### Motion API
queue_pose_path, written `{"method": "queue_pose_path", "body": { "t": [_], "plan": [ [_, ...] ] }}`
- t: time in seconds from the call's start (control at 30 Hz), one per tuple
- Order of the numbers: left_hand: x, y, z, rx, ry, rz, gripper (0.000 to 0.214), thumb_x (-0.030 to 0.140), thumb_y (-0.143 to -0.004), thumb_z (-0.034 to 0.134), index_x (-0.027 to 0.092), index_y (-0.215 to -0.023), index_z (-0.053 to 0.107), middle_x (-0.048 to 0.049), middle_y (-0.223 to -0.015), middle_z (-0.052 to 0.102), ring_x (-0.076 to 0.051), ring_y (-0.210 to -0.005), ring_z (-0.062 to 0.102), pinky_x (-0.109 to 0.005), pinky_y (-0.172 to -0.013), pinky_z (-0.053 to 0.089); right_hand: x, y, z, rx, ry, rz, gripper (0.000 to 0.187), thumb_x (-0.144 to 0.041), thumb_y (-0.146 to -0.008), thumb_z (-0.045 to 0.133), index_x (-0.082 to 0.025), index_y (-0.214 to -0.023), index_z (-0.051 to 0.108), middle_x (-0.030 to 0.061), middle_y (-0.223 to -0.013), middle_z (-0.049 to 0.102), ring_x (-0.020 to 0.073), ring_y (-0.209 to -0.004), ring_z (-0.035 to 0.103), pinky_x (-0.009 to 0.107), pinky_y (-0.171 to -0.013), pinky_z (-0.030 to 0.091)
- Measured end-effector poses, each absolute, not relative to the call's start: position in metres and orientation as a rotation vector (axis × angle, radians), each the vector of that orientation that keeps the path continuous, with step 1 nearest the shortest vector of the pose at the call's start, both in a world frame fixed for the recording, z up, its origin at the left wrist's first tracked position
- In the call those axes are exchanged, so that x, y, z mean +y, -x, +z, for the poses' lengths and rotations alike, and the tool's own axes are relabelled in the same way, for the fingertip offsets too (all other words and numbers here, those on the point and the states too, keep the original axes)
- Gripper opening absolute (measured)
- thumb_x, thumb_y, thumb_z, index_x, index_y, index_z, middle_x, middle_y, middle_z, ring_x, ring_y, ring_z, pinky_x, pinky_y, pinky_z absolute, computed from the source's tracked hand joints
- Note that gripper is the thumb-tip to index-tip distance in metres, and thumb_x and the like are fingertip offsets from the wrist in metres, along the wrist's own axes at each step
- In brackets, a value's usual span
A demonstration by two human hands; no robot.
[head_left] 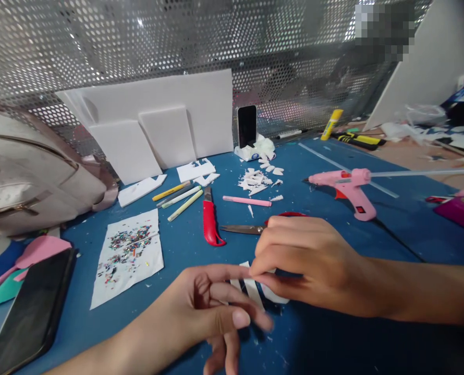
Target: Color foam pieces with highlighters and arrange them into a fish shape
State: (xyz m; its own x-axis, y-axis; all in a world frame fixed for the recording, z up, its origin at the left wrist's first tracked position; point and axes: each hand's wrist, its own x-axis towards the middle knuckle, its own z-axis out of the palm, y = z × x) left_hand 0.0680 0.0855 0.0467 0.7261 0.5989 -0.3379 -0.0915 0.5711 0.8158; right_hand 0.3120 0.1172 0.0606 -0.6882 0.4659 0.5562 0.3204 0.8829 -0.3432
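Observation:
My left hand (220, 307) is open, palm turned inward and fingers spread, holding nothing that shows. My right hand (302, 260) is closed in a pinch at the tip of my left index finger; anything small between its fingers is hidden. Under both hands lie white cut strips (252, 292), partly covered by my fingers. Just beyond my right hand are scissors (243, 229) with red handles, their blades pointing left. A red utility knife (210, 221) lies to the left of the scissors.
A pink glue gun (345, 185) lies at right, its cord trailing. Pens (183, 203), white scraps (253, 181) and a pink pen (246, 201) lie mid-table. At left are a paper with small colourful bits (154, 255), a black phone (32, 312) and a bag (32, 166). Another phone (247, 126) stands behind.

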Motion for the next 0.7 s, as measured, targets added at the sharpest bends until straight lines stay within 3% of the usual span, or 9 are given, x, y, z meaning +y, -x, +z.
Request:
{"method": "queue_pose_path", "body": {
  "t": [0.07, 0.13, 0.37, 0.57, 0.7],
  "plan": [
    [0.09, -0.067, 0.047, 0.71, -0.929, 0.447, 0.02, 0.034, -0.091, 0.075, 0.018, -0.103, 0.075, -0.0049, -0.082, 0.077, -0.009, -0.051, 0.07, -0.009, -0.039, 0.047, 0.117, -0.313, 0.062, -2.368, 0.562, 0.26, 0.006, -0.016, -0.097, 0.065, -0.019, -0.092, 0.069, -0.0011, -0.083, 0.069, 0.0131, -0.075, 0.054, 0.028, -0.071, 0.04],
    [0.094, -0.06, 0.047, 0.77, -1.009, 0.505, 0.019, 0.036, -0.092, 0.073, 0.018, -0.092, 0.077, -0.0024, -0.073, 0.076, -0.012, -0.054, 0.073, -0.01, -0.039, 0.049, 0.117, -0.317, 0.061, -2.357, 0.578, 0.312, 0.007, -0.016, -0.098, 0.064, -0.018, -0.094, 0.069, -0.0005, -0.084, 0.07, 0.0125, -0.077, 0.057, 0.027, -0.074, 0.042],
    [0.096, -0.038, 0.049, 0.903, -1.407, 0.736, 0.019, 0.039, -0.096, 0.066, 0.028, -0.102, 0.08, -0.0013, -0.082, 0.079, -0.015, -0.064, 0.076, -0.016, -0.051, 0.06, 0.114, -0.333, 0.045, -2.309, 0.695, 0.483, 0.011, -0.013, -0.098, 0.063, -0.019, -0.1, 0.072, -0.001, -0.089, 0.076, 0.0109, -0.08, 0.064, 0.022, -0.073, 0.046],
    [0.088, -0.025, 0.052, 1.03, -1.805, 0.829, 0.026, 0.025, -0.098, 0.058, 0.037, -0.108, 0.079, 0.0049, -0.077, 0.079, -0.008, -0.059, 0.073, -0.011, -0.059, 0.059, 0.112, -0.334, 0.039, -2.341, 0.793, 0.594, 0.014, -0.015, -0.101, 0.059, -0.022, -0.103, 0.071, -0.0038, -0.09, 0.078, 0.0098, -0.08, 0.071, 0.021, -0.073, 0.048],
    [0.086, -0.009, 0.048, 1.123, -1.95, 0.873, 0.026, 0.019, -0.094, 0.066, 0.04, -0.102, 0.079, 0.0083, -0.078, 0.079, -0.008, -0.064, 0.074, -0.01, -0.063, 0.058, 0.113, -0.331, 0.037, -2.336, 0.877, 0.671, 0.008, -0.023, -0.1, 0.062, -0.022, -0.095, 0.069, -0.0054, -0.084, 0.076, 0.0104, -0.074, 0.07, 0.022, -0.069, 0.047]
  ]
}}
